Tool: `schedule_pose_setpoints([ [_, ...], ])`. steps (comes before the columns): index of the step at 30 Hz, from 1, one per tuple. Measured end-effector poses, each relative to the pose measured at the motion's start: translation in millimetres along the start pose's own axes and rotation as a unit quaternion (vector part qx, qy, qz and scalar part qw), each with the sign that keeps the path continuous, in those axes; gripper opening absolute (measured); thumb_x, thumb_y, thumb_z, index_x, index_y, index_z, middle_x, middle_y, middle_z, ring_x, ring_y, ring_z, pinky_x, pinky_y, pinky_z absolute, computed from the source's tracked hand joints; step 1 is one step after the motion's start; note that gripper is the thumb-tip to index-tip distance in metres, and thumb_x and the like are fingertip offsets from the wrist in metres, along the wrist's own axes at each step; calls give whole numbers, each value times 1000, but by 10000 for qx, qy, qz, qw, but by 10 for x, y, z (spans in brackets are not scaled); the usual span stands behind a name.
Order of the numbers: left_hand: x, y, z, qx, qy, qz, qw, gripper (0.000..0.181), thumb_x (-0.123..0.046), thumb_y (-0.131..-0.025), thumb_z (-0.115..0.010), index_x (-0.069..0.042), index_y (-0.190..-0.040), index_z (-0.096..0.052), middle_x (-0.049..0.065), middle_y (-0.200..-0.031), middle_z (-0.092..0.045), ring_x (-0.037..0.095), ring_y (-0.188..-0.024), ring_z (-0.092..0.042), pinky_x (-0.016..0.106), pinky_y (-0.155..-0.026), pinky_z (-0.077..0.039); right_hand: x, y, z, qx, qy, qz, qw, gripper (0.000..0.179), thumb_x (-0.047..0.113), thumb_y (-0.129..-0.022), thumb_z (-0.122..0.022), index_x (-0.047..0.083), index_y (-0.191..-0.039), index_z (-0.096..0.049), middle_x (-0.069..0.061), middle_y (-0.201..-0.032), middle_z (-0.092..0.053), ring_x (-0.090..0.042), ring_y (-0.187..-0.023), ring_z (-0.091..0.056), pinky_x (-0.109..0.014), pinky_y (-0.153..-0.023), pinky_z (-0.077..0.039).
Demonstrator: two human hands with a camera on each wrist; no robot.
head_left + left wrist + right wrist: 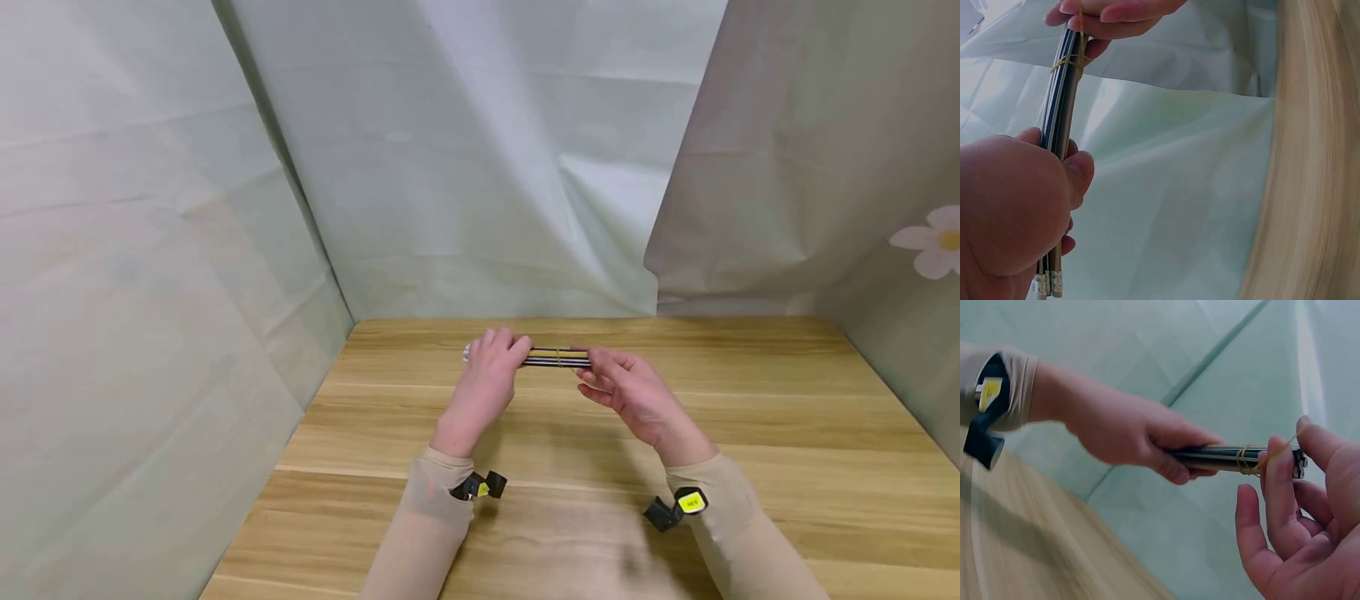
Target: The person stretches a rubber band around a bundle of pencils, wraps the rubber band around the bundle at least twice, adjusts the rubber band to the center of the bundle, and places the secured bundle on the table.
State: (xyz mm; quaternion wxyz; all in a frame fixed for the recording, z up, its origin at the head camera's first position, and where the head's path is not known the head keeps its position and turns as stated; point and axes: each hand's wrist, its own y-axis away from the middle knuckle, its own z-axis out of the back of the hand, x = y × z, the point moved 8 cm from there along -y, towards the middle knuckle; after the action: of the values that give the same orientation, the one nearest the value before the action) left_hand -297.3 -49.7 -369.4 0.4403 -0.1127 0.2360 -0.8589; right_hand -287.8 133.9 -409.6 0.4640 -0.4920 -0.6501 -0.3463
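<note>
A bundle of pencils (536,357), striped dark and yellow, lies level between both hands above the wooden table. My left hand (483,383) grips the bundle near its eraser end; metal ferrules (1056,275) stick out below that hand in the left wrist view. A thin yellow rubber band (1245,460) loops round the pencils towards the other end. With finger and thumb, my right hand (1316,531) holds a stretched strand of this band beside the pencil ends (1301,464). The other fingers of that hand are bent and partly spread.
The wooden table (360,525) stretches under both arms. Pale cloth sheets (465,183) hang behind it and along both sides, the right one with a white flower print (937,242). Small black cameras are strapped to both wrists over beige sleeves (431,517).
</note>
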Motion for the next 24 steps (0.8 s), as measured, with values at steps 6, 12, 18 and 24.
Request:
schedule_pose_setpoints([
  [6,-70,-18,-56,185,-326,-140,9992,35,16,-92,-63,-13,-113,-62,7,-100,-57,28,-92,-51,45,-85,-46,5,16,89,-567,1477,61,9874,47,28,-106,-71,-3,-141,-65,-1,-96,-75,-13,-90,-74,-30,-90,-59],
  [12,-182,-21,-110,415,-615,-359,9966,21,2,-102,-64,-14,-116,-60,6,-104,-59,28,-99,-53,45,-93,-45,101,21,110,-870,3527,747,9287,49,37,-95,-84,11,-133,-69,-8,-114,-74,-22,-97,-69,-30,-80,-55],
  [18,-137,-7,-168,704,-676,-119,9952,23,1,-101,-63,-13,-119,-60,5,-109,-60,25,-102,-52,43,-93,-44,282,67,3,-444,5026,2036,8390,35,25,-91,-89,16,-123,-77,2,-105,-78,-16,-83,-69,-36,-74,-56],
  [24,-126,-14,-160,689,-407,-147,9967,23,-23,-104,-68,-12,-124,-63,4,-111,-63,25,-104,-56,43,-94,-47,384,100,60,-543,5773,2614,7716,32,21,-91,-87,14,-122,-79,-3,-109,-78,-12,-68,-56,-35,-66,-48],
])
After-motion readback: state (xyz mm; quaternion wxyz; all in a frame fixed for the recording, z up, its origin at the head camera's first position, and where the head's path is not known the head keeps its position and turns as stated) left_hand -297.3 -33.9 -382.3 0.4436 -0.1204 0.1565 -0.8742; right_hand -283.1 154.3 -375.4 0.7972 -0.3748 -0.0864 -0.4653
